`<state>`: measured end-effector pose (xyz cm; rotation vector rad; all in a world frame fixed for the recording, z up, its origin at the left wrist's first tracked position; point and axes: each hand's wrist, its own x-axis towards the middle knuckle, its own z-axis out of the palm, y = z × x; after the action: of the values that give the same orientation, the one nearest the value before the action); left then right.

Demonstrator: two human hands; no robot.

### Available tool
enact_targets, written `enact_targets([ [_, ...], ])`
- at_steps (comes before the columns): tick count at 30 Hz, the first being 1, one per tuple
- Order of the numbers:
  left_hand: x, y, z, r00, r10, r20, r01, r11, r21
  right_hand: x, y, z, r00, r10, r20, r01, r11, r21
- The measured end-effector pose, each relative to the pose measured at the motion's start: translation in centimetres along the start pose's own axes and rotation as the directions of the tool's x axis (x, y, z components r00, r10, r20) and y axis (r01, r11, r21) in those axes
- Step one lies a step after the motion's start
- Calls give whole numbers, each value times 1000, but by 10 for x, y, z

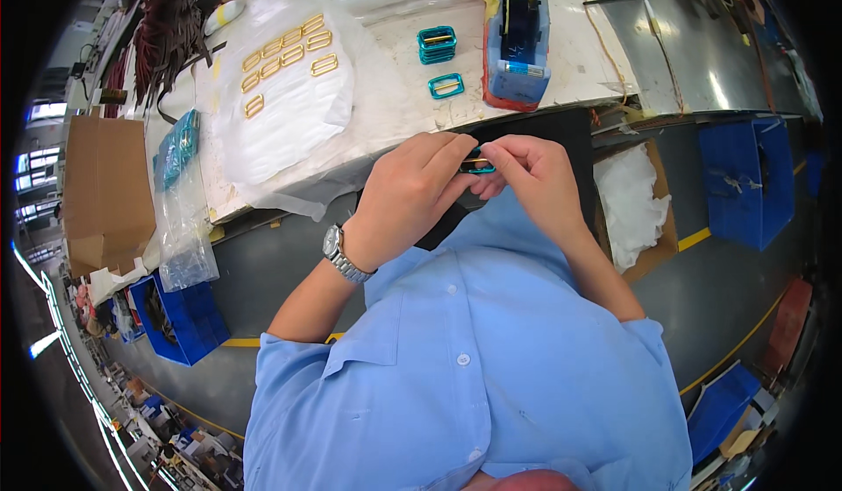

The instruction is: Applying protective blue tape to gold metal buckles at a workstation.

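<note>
Fingertips of both our hands meet just off the near edge of the desk (561, 78), pinching one small teal buckle (478, 166) between them. Our left hand (408, 197) closes on it from the left, thumb and forefinger curled over its frame, wrist bent and a metal watch (344, 254) turned up. Our right hand (531, 179) grips the other end, fingers folded in tight, forearm rising from the lower right.

Slipping looks the likeliest trouble, as we judge it — the piece is small and smooth, held only at the fingertips over open floor rather than over the desk, so a loosened pinch could drop it beyond easy reach. A twist from uneven pressure between the two hands could also skew whatever is being fitted on it; we cannot tell what the dark part at its middle is.

On the desk, a stack of teal buckles (437, 43) and a single teal one (446, 86) lie near the tape dispenser (517, 30) at the far edge — gold buckles (289, 52) are spread on white plastic sheet (281, 114) toward the left corner.
</note>
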<state>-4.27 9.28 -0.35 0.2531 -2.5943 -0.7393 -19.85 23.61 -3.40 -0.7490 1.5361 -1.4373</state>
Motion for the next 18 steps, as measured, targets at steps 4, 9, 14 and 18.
enact_targets([
  [4,9,-4,-7,996,43,79,-43,999,-5,2,3,-5,1000,7,28,-11,988,157],
  [9,19,-10,-12,997,-4,78,0,999,43,7,-3,-10,995,45,84,-66,959,274],
  [14,41,-42,-5,983,-75,-165,102,981,164,-3,-7,-22,998,40,42,-48,979,200],
  [18,50,-54,5,988,-89,-129,116,970,216,-12,-12,-30,1000,-7,-26,12,985,174],
])
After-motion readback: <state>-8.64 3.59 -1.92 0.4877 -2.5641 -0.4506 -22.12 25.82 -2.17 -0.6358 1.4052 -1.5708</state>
